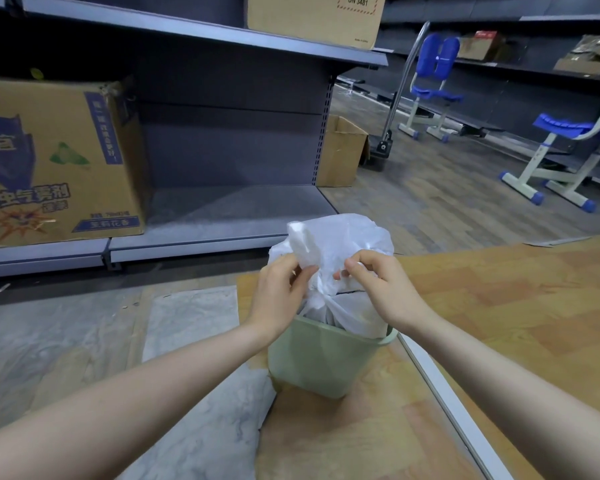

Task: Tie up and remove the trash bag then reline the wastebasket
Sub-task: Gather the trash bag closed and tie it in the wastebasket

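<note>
Grey store shelving (222,140) with cardboard boxes backs a wooden desk (499,306), where a pale green wastebasket (319,362) stands holding the white trash bag (336,244). The left hand (278,292) and right hand (381,285) each pinch gathered plastic above the rim. Tying looks under way; next, cinch the knot, then lift the bag out.

My count: one white trash bag (340,244), one green wastebasket (323,362), two hands. I also log four cardboard boxes in plain view, two blue chairs, one hand truck (395,109).
</note>
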The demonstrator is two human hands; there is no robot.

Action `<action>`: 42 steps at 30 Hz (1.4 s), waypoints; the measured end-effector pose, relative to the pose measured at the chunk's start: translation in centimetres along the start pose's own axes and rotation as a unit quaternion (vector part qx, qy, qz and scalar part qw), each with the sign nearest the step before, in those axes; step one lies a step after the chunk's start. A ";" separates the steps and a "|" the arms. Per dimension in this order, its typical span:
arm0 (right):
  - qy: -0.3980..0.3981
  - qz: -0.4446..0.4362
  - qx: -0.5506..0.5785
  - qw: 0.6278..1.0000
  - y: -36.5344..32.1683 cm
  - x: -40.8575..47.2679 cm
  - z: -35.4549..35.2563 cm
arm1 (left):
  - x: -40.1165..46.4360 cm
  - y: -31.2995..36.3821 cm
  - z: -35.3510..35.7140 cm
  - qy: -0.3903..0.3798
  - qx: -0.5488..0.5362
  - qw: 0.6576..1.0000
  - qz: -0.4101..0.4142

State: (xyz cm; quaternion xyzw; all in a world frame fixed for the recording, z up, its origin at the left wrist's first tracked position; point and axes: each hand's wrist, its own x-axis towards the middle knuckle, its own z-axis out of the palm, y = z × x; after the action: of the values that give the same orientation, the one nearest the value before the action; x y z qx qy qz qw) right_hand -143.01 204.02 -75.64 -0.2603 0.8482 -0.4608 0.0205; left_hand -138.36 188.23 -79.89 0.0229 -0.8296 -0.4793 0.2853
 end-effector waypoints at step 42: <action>0.107 -0.001 0.199 0.974 -2.5 2.7 -0.1 | 4.8 3.3 -1.6 -0.201 -0.147 0.969 -0.002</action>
State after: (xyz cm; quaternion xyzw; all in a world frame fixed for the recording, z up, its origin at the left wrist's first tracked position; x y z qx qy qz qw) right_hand -144.32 201.77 -73.08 -0.2015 0.7363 -0.6457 -0.0194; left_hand -140.78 187.28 -74.47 -0.1142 -0.7903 -0.5914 0.1120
